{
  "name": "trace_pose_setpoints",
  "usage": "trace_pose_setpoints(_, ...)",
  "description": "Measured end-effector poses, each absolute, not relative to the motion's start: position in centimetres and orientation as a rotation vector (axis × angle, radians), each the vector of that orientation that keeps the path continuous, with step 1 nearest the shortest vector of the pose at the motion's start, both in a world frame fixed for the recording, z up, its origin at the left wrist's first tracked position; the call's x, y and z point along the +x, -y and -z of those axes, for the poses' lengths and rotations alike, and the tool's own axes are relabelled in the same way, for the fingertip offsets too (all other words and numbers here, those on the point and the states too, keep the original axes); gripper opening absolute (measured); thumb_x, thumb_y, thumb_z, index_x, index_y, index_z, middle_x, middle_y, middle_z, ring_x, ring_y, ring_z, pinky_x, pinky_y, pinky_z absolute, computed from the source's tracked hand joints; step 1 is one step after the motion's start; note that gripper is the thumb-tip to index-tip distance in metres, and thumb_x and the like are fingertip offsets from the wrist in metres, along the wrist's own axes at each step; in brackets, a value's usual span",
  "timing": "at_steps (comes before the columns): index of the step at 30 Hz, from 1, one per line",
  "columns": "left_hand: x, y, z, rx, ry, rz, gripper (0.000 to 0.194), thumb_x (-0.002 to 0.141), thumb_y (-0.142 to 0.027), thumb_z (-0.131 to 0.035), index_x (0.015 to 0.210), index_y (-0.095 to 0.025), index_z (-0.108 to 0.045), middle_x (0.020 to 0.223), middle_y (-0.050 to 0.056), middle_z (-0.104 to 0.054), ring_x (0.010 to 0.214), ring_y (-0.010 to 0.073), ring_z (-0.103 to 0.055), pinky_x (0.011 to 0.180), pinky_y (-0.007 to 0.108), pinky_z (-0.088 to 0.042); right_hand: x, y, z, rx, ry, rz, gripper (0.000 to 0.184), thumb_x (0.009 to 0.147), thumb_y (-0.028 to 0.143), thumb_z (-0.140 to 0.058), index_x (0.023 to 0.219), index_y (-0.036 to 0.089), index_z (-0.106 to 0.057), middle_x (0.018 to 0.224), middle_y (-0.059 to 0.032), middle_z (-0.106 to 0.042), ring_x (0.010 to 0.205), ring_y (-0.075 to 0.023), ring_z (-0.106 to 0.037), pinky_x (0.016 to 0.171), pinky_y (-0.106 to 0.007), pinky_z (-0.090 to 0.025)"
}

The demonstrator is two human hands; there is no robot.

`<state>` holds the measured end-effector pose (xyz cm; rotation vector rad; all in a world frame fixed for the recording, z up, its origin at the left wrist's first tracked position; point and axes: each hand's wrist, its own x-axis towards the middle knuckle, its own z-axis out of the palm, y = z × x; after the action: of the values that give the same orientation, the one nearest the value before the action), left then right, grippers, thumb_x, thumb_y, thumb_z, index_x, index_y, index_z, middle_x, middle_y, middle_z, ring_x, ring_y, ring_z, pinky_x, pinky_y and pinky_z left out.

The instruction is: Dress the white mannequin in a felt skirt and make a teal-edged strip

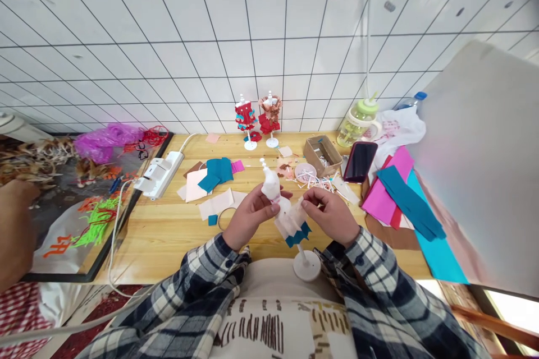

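A small white dress-form mannequin (270, 184) leans at a tilt close to my body, its round white base (306, 266) toward me. My left hand (248, 217) is closed around its torso, thumb across the front. Around its lower part sits a pale pink paper skirt (288, 224) with a jagged teal paper layer (298, 235) below. With thumb and index finger, my right hand (330, 214) pinches the right edge of the pale paper. On the table beyond lie cut teal paper pieces (219, 173) and pale paper pieces (217, 203).
Two mannequins in red (245, 118) and brown-red paper (270, 115) stand by the tiled wall. Right are a cardboard box (323, 157), phone (360, 161), drink bottle (357, 124) and coloured paper (406, 202). Left are a power strip (160, 175) and another person's hand (16, 233).
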<state>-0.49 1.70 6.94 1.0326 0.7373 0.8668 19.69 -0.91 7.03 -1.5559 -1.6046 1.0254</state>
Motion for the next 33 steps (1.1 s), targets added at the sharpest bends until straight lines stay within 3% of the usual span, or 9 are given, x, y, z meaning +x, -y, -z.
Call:
trace_pose_setpoints(6, -0.6, -1.7, -7.1, 0.952, -0.641, -0.872, 0.038, 0.07, -0.027, -0.073, 0.104, -0.015, -0.062, 0.106, 0.012, -0.067, 0.097, 0.0281, -0.061, 0.079, 0.036, -0.046, 19.0, 1.5, -7.9, -1.538, 1.649, -1.032, 0.008, 0.08, 0.027, -0.055, 0.077, 0.02, -0.058, 0.069, 0.0019, -0.056, 0.058, -0.011, -0.048, 0.054, -0.024, -0.039)
trace_pose_setpoints(13, -1.0, -1.6, -6.7, 1.06, -0.677, -0.846, 0.037, 0.074, -0.032, -0.074, 0.104, -0.016, -0.059, 0.103, 0.009, -0.065, 0.09, 0.0219, -0.059, 0.076, 0.031, -0.045, 19.0, 1.6, -8.1, -1.525, 1.653, -1.069, 0.01, 0.081, 0.027, -0.055, 0.077, 0.019, -0.059, 0.068, 0.0019, -0.056, 0.058, -0.0106, -0.048, 0.054, -0.023, -0.039)
trace_pose_setpoints(19, -1.3, -1.6, -7.0, 0.977, -0.683, -0.833, 0.045, 0.073, -0.029, -0.074, 0.114, -0.016, -0.059, 0.104, 0.011, -0.067, 0.091, 0.0226, -0.061, 0.076, 0.031, -0.046, 18.9, 1.7, -8.0, -1.469, 1.638, -1.218, 0.01, 0.08, 0.027, -0.056, 0.079, 0.019, -0.06, 0.07, 0.0017, -0.059, 0.057, -0.0098, -0.048, 0.052, -0.023, -0.038)
trace_pose_setpoints(33, -1.1, -1.3, -7.7, 0.958, -0.557, -0.825, 0.055, 0.071, -0.028, -0.072, 0.122, -0.014, -0.057, 0.106, 0.014, -0.067, 0.095, 0.028, -0.063, 0.076, 0.034, -0.047, 19.1, 1.9, -10.0, -1.464, 1.85, -1.054, 0.005, 0.077, 0.023, -0.059, 0.076, 0.02, -0.063, 0.067, 0.0012, -0.061, 0.057, -0.0109, -0.05, 0.055, -0.024, -0.039)
